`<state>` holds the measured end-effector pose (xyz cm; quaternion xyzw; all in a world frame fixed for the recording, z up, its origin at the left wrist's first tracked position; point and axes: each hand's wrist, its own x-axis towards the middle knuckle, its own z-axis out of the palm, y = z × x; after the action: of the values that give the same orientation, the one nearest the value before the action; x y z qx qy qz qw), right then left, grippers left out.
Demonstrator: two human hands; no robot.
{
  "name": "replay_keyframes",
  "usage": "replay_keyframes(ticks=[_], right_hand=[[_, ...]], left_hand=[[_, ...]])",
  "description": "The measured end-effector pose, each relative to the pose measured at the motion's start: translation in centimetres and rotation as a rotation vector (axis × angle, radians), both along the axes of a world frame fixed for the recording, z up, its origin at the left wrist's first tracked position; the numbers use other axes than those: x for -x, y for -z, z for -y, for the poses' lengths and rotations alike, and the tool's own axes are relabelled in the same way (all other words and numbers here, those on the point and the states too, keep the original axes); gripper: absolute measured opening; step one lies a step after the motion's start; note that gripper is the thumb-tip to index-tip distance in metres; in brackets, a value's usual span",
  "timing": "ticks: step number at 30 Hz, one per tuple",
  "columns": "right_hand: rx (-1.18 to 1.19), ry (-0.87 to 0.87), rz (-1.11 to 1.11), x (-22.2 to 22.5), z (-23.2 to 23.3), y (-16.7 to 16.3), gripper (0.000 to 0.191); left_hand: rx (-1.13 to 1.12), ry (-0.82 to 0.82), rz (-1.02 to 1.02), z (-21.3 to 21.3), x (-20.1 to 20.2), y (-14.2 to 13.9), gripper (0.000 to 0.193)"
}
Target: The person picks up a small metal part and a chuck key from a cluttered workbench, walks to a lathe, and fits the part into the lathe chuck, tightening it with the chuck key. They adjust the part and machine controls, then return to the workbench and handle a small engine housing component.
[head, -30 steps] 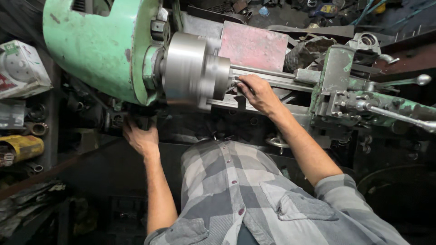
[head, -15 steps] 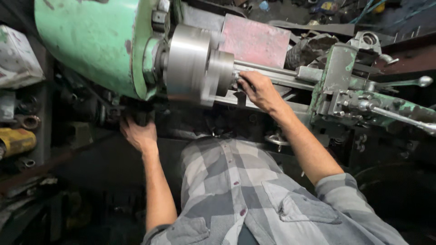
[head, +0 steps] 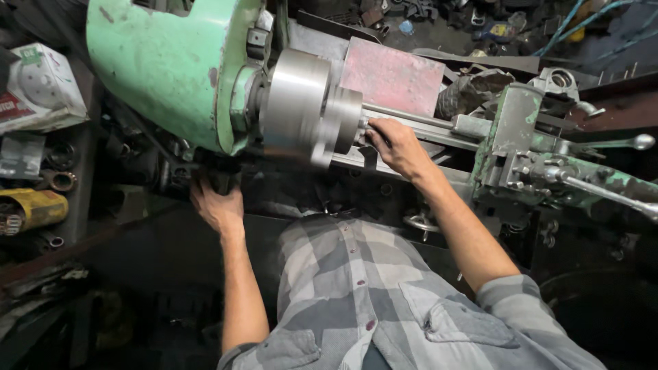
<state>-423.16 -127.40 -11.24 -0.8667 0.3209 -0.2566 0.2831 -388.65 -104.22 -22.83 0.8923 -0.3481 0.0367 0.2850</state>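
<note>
A green lathe headstock (head: pixel 171 68) carries a large grey steel chuck (head: pixel 301 106). A metal bar (head: pixel 425 122) runs from the chuck to the right. My right hand (head: pixel 397 147) rests at the chuck's face with its fingers curled on the bar's near end. Down under the headstock, my left hand (head: pixel 218 205) grips a dark lever (head: pixel 221 179) that the fingers mostly hide. My grey checked shirt (head: pixel 356 294) fills the lower middle.
The green tool carriage (head: pixel 521 144) with a ball-ended handle (head: pixel 641 142) stands to the right. A red plate (head: pixel 394 75) lies behind the bar. A small handwheel (head: pixel 419 223) sits below it. Boxes (head: pixel 38 85), rings and a yellow can (head: pixel 31 209) fill shelves at left.
Both hands stay where they were, the left on the lever and the right at the chuck. Only my view has shifted a little.
</note>
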Motion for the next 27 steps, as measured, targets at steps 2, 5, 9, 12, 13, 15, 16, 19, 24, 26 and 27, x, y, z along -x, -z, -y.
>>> replay_keyframes(ticks=[2,5,9,12,13,15,16,19,24,26,27], right_hand=[[-0.014,-0.002,-0.004,0.1,0.1,0.0,0.025],[-0.02,0.016,0.002,0.0,0.2,0.0,0.023],[0.001,0.001,0.01,0.0,0.1,0.0,0.023],[-0.042,0.01,-0.012,0.0,0.1,-0.2,0.023],[-0.035,0.012,0.0,0.0,0.1,-0.2,0.023],[-0.012,0.003,0.005,0.2,0.4,-0.5,0.023],[-0.008,-0.008,0.004,0.1,0.3,-0.6,0.024],[0.002,-0.008,0.011,0.2,0.3,-0.8,0.024],[-0.006,0.004,0.011,0.1,0.1,-0.9,0.025],[-0.006,-0.012,0.009,0.0,0.0,-0.9,0.026],[-0.013,-0.008,-0.002,0.0,0.0,-1.0,0.025]], left_hand=[[-0.04,-0.038,-0.035,0.0,0.0,0.0,0.081],[-0.033,-0.054,-0.08,0.0,-0.1,-0.1,0.09],[0.006,-0.057,-0.054,-0.1,-0.1,0.0,0.089],[-0.034,-0.061,-0.051,0.0,-0.1,-0.1,0.095],[-0.006,-0.044,-0.052,0.1,0.0,-0.2,0.094],[0.051,-0.017,-0.063,0.1,0.3,-0.5,0.091],[0.048,-0.029,-0.081,0.1,0.4,-0.6,0.09],[0.017,-0.052,-0.105,0.3,0.6,-0.9,0.089],[0.006,-0.037,-0.077,0.2,0.3,-0.7,0.091],[0.009,-0.028,-0.041,0.2,0.3,-0.5,0.092],[0.009,-0.031,-0.02,0.2,0.2,-0.5,0.093]])
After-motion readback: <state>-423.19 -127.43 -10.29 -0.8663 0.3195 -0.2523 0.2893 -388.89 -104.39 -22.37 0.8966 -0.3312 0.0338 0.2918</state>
